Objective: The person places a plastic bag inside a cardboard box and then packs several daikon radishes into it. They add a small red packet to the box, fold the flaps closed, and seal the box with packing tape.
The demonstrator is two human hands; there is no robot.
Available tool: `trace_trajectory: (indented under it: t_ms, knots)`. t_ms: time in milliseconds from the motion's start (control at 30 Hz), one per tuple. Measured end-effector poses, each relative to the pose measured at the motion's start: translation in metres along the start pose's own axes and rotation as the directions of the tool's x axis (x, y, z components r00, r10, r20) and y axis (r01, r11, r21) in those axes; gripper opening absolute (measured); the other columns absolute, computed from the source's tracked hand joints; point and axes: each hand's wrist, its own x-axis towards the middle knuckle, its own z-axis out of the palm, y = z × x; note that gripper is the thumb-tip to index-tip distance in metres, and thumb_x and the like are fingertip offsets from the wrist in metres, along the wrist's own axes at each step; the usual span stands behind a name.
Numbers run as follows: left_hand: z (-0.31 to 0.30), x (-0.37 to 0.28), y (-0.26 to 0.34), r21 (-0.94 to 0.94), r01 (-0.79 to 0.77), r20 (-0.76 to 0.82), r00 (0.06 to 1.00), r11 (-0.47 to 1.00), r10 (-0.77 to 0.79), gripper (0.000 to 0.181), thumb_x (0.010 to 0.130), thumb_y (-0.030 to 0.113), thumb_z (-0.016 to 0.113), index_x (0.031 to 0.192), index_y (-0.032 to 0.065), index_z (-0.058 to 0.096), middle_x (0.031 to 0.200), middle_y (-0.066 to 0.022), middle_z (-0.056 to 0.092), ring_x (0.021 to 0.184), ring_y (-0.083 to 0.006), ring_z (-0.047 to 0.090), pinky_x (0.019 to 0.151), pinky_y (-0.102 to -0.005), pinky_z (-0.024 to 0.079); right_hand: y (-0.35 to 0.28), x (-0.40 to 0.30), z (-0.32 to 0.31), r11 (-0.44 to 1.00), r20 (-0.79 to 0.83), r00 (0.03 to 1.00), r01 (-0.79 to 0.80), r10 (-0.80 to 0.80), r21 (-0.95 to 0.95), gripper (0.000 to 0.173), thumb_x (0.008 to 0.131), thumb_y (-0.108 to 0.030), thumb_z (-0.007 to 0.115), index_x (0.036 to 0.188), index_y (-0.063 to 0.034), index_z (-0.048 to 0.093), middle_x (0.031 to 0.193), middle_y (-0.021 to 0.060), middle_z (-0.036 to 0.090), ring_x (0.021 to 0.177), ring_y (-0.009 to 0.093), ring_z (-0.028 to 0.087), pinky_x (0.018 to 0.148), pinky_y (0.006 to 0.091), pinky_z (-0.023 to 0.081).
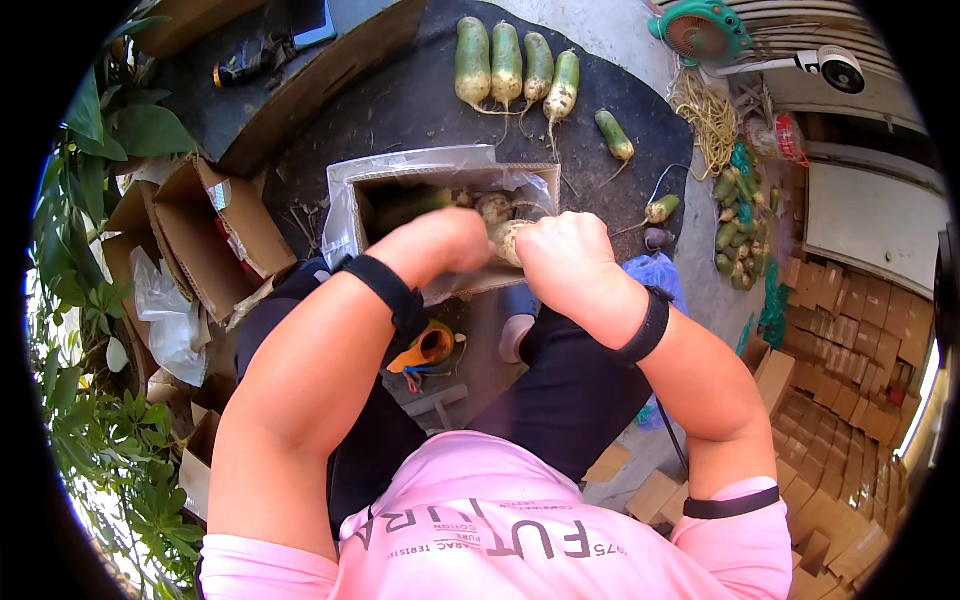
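An upright cardboard box (557, 196) lined with clear plastic stands before me, with green-and-white radishes inside. One radish (510, 241) lies close between my hands, its root end up. My left hand (459, 238) is curled and blurred over the box's near left part; what its fingers hold, if anything, is hidden. My right hand (564, 244) is closed at the box's near right corner, its fingertips hidden from view, beside that radish. Beyond the box, several large radishes (506, 64) lie in a row on the dark mat, and a smaller radish (615, 135) lies to their right.
Opened cardboard boxes (217, 247) and a plastic bag (166, 315) are at the left. A small radish (662, 209) and a purple root vegetable (658, 238) lie right of the box. An orange container (435, 345) stands between my legs. Bagged radishes (739, 232) and a green fan (701, 31) are farther right.
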Motion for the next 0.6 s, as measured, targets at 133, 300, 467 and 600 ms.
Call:
trace_trajectory:
  t_ms: [133,300,467,600]
  knots:
    - [0.046,-0.006,0.014,-0.311,0.029,0.135,0.991,0.950,0.014,0.060,0.098,0.050,0.040,0.122,0.0002,0.064,0.129,-0.0209,0.060,0.123,-0.0359,0.054,0.104,-0.0399,0.040,0.001,0.010,-0.015,0.999,0.045,0.998,-0.033,0.033,0.002,0.012,0.076,-0.016,0.067,0.084,-0.0116,0.075,0.083,0.0078,0.074,0.079,0.024,0.073,0.064,0.0349,0.057]
    - [0.046,-0.018,0.020,-0.396,-0.031,0.086,0.994,0.918,0.070,0.059,0.093,0.049,0.051,0.120,-0.0005,0.065,0.126,-0.0214,0.062,0.120,-0.0344,0.057,0.099,-0.0411,0.045,0.001,0.013,-0.018,1.000,0.050,0.999,-0.005,0.004,0.024,0.014,0.075,-0.018,0.068,0.084,-0.0105,0.075,0.082,0.0084,0.073,0.079,0.024,0.073,0.066,0.0353,0.057]
    - [0.052,-0.027,0.025,-0.350,-0.092,0.030,0.993,0.932,0.110,0.055,0.087,0.044,0.062,0.122,0.0020,0.064,0.120,-0.0205,0.065,0.114,-0.0333,0.061,0.096,-0.0404,0.048,-0.005,0.014,-0.005,0.999,-0.012,1.000,0.014,-0.014,0.049,0.011,0.075,-0.014,0.065,0.080,-0.0093,0.073,0.079,0.0103,0.072,0.075,0.026,0.072,0.065,0.0369,0.056]
    - [0.086,0.007,0.016,-0.384,-0.319,-0.034,0.943,0.867,0.332,0.050,0.083,0.041,0.067,0.125,0.0137,0.064,0.121,-0.0151,0.066,0.112,-0.0313,0.062,0.094,-0.0402,0.049,-0.026,0.020,0.021,0.995,-0.102,0.991,0.090,-0.086,0.035,0.010,0.076,-0.014,0.064,0.081,-0.0104,0.072,0.079,0.0091,0.073,0.073,0.025,0.073,0.063,0.0364,0.056]
